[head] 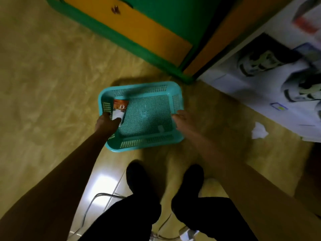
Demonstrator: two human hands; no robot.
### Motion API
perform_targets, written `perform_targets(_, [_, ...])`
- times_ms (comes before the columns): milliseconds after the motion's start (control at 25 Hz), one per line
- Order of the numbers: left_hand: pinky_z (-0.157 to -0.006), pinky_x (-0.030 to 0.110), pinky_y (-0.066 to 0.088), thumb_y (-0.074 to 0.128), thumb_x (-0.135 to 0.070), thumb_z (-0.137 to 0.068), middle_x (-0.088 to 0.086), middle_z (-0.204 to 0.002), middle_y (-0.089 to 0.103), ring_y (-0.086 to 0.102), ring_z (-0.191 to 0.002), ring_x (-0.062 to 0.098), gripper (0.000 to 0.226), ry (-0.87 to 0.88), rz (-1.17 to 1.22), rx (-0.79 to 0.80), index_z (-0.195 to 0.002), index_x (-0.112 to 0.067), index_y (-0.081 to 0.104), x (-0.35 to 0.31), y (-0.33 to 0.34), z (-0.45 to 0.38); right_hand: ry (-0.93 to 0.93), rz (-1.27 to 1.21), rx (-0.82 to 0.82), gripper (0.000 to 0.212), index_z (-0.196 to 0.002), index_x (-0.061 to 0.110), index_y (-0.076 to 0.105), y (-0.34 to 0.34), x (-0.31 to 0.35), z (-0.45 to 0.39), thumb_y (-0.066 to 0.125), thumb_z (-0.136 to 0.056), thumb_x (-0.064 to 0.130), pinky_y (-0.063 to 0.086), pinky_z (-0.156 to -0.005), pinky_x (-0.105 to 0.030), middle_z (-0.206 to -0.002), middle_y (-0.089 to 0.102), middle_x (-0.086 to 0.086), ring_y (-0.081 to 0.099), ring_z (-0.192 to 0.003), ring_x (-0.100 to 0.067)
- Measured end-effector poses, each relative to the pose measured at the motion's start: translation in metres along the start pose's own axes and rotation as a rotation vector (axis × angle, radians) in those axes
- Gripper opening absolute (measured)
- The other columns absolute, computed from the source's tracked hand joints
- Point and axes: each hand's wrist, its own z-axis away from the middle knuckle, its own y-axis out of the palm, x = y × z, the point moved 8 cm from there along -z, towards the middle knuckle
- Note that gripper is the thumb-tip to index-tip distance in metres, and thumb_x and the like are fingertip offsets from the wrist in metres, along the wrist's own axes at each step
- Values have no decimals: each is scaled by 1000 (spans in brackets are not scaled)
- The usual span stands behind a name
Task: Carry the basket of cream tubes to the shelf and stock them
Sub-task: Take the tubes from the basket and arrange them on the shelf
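A teal plastic basket [145, 117] sat on the floor [43, 84], a shallow rectangle with rounded corners, its bottom and sloping walls pierced by a fine grid of small square holes. It was almost empty. One cream tube [119, 110] lay at its left end, flat and soft-sided, with a rust-orange upper part bearing a pale letter and a white lower part. The left hand [106, 123] reached in over the left rim, and its fingers were closed around the white end of the tube. The right hand [182, 119] was at the basket's right rim, fingers bent and loosely apart; motion blur made it impossible to tell whether they touched the plastic. Both forearms were bare.

The floor was a glossy yellowish tile with a streaky, marbled look and a bright patch of reflected light near the feet [137, 174], which were dark and stood just short of the basket. A thin grey cable [90, 204] curved over the tiles beside the dark trouser legs. Beyond the basket stood a cabinet [156, 32] with smooth orange panels framed in green. To the right lay a large white printed sheet [260, 80] with dark blurred shapes, and near its edge a crumpled white scrap of paper [258, 132]
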Motion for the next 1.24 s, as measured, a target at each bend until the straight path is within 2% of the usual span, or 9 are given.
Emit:
perform_targets(120, [-85,39,45,63,-44,-91,22,-133,59,59,-117,40,59,13,-120,2,-135,-7,48,26,33,-40,55,-29,4,61,-134,21,53,21,-39,-51,61,-80,48,51,-98,-48,-130,61,-3,60,-117,-24])
perform_targets(240, [-89,45,49,66,-48,-86,22,-127,61,62,-113,41,63,46,-289,-48,-128,-5,47,37,52,-68,55,-40,-26,51,-137,15,51,35,-45,-72,60,-91,35,48,-103,-47,-132,59,-5,57,-120,-24])
perform_targets(520, [-92,52,49,72,-47,-83,27,-132,54,59,-116,46,86,54,-410,-133,-142,2,34,36,87,-91,67,-87,11,34,-124,20,61,37,-74,-99,61,-90,26,53,-80,-32,-112,67,1,65,-102,-17])
perform_targets(680, [-91,48,51,73,-46,-81,25,-126,60,62,-110,44,69,-13,-226,-121,-131,-4,52,39,91,-93,82,-127,15,8,-95,26,64,23,-82,-108,57,-90,24,49,-73,-32,-101,71,-2,68,-94,-21])
perform_targets(800, [-76,38,54,80,-48,-72,13,-112,69,67,-92,32,63,64,-86,-57,-119,-12,60,22,93,-66,73,-143,22,7,-93,24,62,14,-75,-92,55,-91,24,47,-71,-30,-98,70,-2,66,-93,-21])
perform_targets(920, [-64,27,43,85,-40,-71,-1,-103,67,61,-84,19,59,175,18,-10,-117,-14,59,-24,95,-20,13,-142,72,11,-92,22,65,12,-50,-70,57,-95,30,51,-75,-30,-99,69,-4,65,-95,-21])
perform_targets(1080, [-74,36,56,91,-44,-61,-10,-102,68,70,-85,16,64,285,186,122,-112,-23,58,-95,102,48,-73,-150,8,41,-85,18,70,-7,4,-39,58,-89,57,51,-81,-44,-94,70,-12,66,-90,-30])
perform_targets(1200, [-75,38,59,92,-46,-55,-11,-99,73,72,-87,14,64,360,260,206,-108,-28,61,-129,105,93,-110,-297,-58,29,-93,19,72,-30,28,-14,68,-86,47,55,-86,-39,-94,73,-2,68,-88,-19])
perform_targets(1240, [-76,38,60,93,-44,-55,-10,-98,74,72,-89,15,62,361,302,234,-107,-29,62,-136,104,106,-102,-338,-76,33,-94,20,74,-39,30,-6,73,-79,50,57,-88,-41,-96,75,0,71,-90,-18])
